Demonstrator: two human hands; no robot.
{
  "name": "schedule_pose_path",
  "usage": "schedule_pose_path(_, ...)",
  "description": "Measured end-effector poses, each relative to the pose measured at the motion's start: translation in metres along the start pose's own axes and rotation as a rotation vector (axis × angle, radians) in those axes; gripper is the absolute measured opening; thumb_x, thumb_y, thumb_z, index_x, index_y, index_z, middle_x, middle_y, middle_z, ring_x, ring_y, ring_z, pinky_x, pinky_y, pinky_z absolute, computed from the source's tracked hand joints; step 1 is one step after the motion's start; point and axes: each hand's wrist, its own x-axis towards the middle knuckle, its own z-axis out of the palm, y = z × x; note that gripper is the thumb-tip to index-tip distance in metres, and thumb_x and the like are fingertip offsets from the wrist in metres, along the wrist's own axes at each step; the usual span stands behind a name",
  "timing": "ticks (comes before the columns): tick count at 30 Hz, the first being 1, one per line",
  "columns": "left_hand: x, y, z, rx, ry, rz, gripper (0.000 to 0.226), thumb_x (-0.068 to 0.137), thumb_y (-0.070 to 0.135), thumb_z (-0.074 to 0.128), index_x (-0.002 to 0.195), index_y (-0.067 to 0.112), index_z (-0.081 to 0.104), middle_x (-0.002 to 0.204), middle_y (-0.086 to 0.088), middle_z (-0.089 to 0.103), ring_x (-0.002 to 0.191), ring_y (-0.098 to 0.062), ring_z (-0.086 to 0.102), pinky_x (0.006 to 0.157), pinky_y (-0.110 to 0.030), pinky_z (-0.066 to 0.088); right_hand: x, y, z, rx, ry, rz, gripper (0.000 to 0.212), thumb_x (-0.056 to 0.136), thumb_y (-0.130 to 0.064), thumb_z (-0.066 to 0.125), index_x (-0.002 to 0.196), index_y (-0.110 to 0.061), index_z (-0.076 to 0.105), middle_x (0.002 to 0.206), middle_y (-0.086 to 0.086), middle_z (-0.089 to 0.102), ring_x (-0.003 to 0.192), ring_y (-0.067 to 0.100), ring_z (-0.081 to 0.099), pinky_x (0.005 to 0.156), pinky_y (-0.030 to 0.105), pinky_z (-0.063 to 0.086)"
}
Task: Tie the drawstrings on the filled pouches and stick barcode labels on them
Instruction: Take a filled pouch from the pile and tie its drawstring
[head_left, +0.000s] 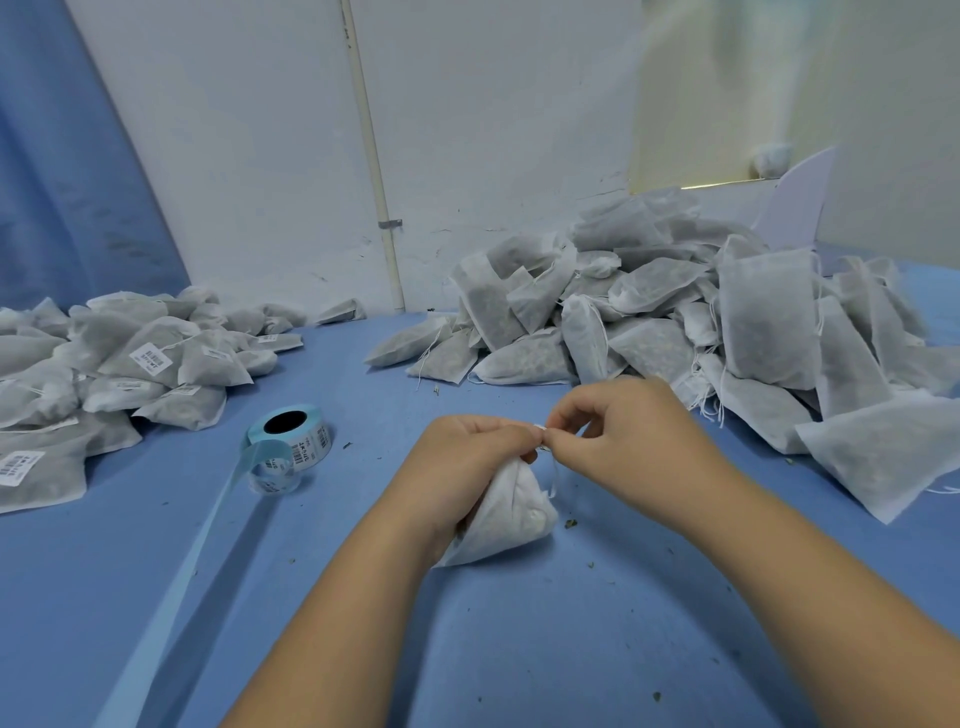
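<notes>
The blue table (519, 649) carries a tall heap of unlabelled pouches (675, 312) at centre right, likely stock kept within reach. A lower heap of labelled pouches (130, 364) lies at the left edge, likely the finished side, with the label roll (291, 441) between them, left of centre. Just below centre the pouch (511, 512) sits on the table, the left hand (467, 457) gripping its neck to keep it gathered while the right hand (623, 426) pinches the drawstring (553, 478) there, apparently knotting it.

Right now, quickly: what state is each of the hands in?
Left hand: closed, gripping the pouch by its gathered neck.
Right hand: closed, pinching the drawstring at the pouch's mouth.
</notes>
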Motion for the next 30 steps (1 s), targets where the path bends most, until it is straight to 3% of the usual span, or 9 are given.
schedule_pose_path(4, 0.0, -0.001, 0.001, 0.046, 0.011, 0.01, 0.01, 0.083, 0.028, 0.074, 0.078, 0.021, 0.08, 0.08, 0.001, 0.074, 0.072, -0.014, 0.067, 0.079, -0.034, 0.056, 0.0, 0.001, 0.005, -0.066, 0.038, 0.011, 0.011, 0.079, -0.033, 0.069, 0.068, -0.03, 0.069, 0.07, -0.021, 0.065, 0.065, 0.004, 0.061, 0.066, 0.033, 0.054)
schedule_pose_path(9, -0.002, 0.002, 0.002, 0.097, 0.061, 0.026, 0.013, 0.081, 0.032, 0.075, 0.073, 0.022, 0.079, 0.071, 0.007, 0.071, 0.058, -0.006, 0.061, 0.051, -0.015, 0.047, 0.002, 0.003, 0.001, 0.164, -0.012, 0.121, 0.013, 0.076, -0.027, 0.073, 0.062, -0.027, 0.071, 0.062, -0.013, 0.067, 0.06, 0.009, 0.064, 0.052, 0.025, 0.047)
schedule_pose_path(13, -0.003, 0.002, 0.002, 0.081, 0.062, 0.016, 0.016, 0.08, 0.035, 0.078, 0.074, 0.021, 0.079, 0.073, 0.003, 0.074, 0.06, -0.008, 0.064, 0.054, -0.018, 0.051, 0.003, 0.003, -0.005, 0.253, -0.087, 0.16, 0.011, 0.077, -0.023, 0.072, 0.066, -0.024, 0.073, 0.068, -0.001, 0.072, 0.072, 0.021, 0.07, 0.064, 0.043, 0.056)
schedule_pose_path(16, -0.003, 0.002, 0.0, 0.067, 0.052, 0.025, 0.016, 0.082, 0.037, 0.076, 0.072, 0.025, 0.079, 0.073, 0.006, 0.074, 0.062, -0.006, 0.065, 0.059, -0.018, 0.053, 0.004, 0.003, -0.008, 0.276, -0.076, 0.162, 0.011, 0.078, -0.023, 0.07, 0.068, -0.022, 0.072, 0.07, 0.0, 0.072, 0.077, 0.027, 0.07, 0.068, 0.046, 0.056)
schedule_pose_path(22, -0.003, 0.003, -0.005, -0.061, 0.045, 0.009, 0.024, 0.085, 0.034, 0.075, 0.065, 0.019, 0.078, 0.067, 0.003, 0.071, 0.053, -0.008, 0.061, 0.053, -0.018, 0.049, 0.006, 0.006, -0.014, 0.353, -0.035, 0.164, 0.01, 0.081, -0.017, 0.067, 0.073, -0.014, 0.071, 0.073, -0.001, 0.073, 0.061, 0.006, 0.067, 0.058, 0.025, 0.049)
schedule_pose_path(26, -0.001, 0.003, -0.009, -0.073, 0.071, -0.003, 0.027, 0.087, 0.033, 0.073, 0.062, 0.021, 0.077, 0.059, 0.005, 0.064, 0.047, -0.007, 0.055, 0.049, -0.017, 0.046, 0.007, 0.01, -0.019, 0.341, -0.007, 0.179, 0.012, 0.082, -0.016, 0.066, 0.07, -0.014, 0.07, 0.064, -0.007, 0.071, 0.052, -0.001, 0.061, 0.047, 0.015, 0.042)
schedule_pose_path(30, 0.002, 0.001, -0.014, -0.038, 0.088, 0.012, 0.027, 0.087, 0.036, 0.071, 0.063, 0.024, 0.077, 0.058, 0.008, 0.058, 0.049, -0.006, 0.05, 0.054, -0.019, 0.045, 0.01, 0.017, -0.023, 0.319, 0.025, 0.21, 0.014, 0.078, -0.022, 0.067, 0.064, -0.022, 0.07, 0.07, 0.0, 0.073, 0.066, 0.017, 0.062, 0.059, 0.031, 0.047)
